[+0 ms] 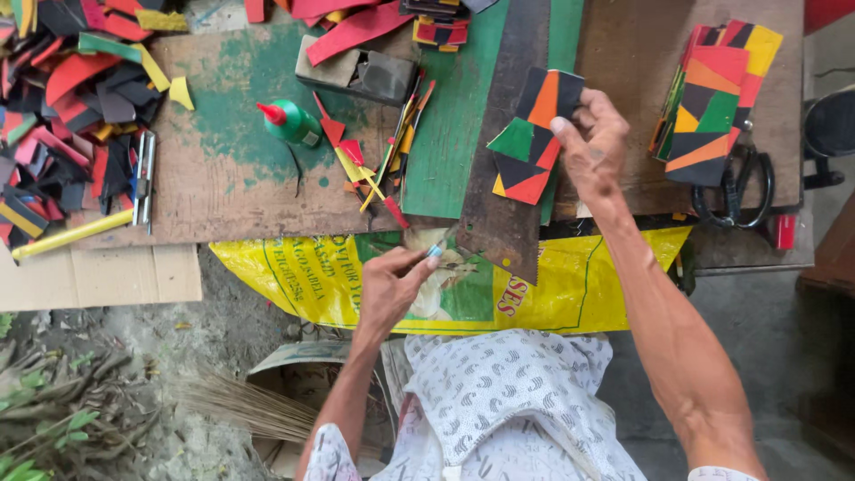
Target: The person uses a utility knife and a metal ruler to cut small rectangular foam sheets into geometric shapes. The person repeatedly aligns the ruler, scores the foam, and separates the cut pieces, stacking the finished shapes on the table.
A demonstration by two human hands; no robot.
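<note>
Closest in, a patterned white cloth (508, 392) covers the person's lap, with a straw broom (240, 405) lying on the ground to one side. Just above that, the left hand (387, 289) sits over a yellow printed sack (294, 272), fingers curled tight around a thin tool (434, 252) with a pale blue tip, maybe a small brush or pen; too small to tell for sure.

Moving up, the right hand (592, 147) is pinched on the edge of a patchwork piece (532, 134), a flat panel of black, orange, green, red and yellow shapes. It rests against a dark worn board (503, 214) that runs across the workbench (223, 178). The two hands are well apart.

That patchwork piece looks light and thin, somewhat bendy rather than rigid, so I'd judge it safest gripped at an edge or corner with thumb and fingers, just as it is now, with the flat kept supported so the joined shapes don't pull apart.

Further out, a green glue bottle (289, 123) with a red nozzle lies on the bench beside loose coloured strips (383, 165). To the right there's a stack of finished panels (712, 93) above black scissors (735, 191). Far left, a heap of coloured scraps (71, 98).
</note>
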